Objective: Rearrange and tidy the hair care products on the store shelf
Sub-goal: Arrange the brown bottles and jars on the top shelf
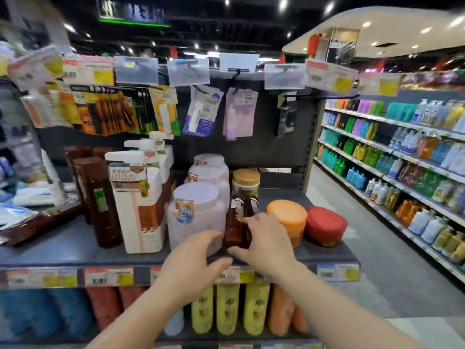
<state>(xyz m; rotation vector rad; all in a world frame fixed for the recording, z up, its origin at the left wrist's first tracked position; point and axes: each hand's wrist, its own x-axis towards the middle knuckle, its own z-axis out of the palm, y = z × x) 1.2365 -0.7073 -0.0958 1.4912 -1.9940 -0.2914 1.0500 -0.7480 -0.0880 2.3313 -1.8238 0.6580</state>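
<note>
Fingers (245,221) of right hand (261,238) curl round small brown bottle (235,230) at shelf (75,250) front; left hand (193,260) beside it, fingers loosely spread, holding nothing. Bottle stands between clear jar (193,212) and orange tub (289,217). Red tub (324,226) further right. Behind: gold-lidded jar (246,182), white pump bottles (141,195), tall brown bottles (100,197).

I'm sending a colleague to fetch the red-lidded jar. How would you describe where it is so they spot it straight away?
Go to the dark end-cap shelf with hanging packets above. At its right end, the red-lidded jar sits last in the row, just right of the orange-lidded jar. It is the only red-topped tub there, squat and rounded.
</note>
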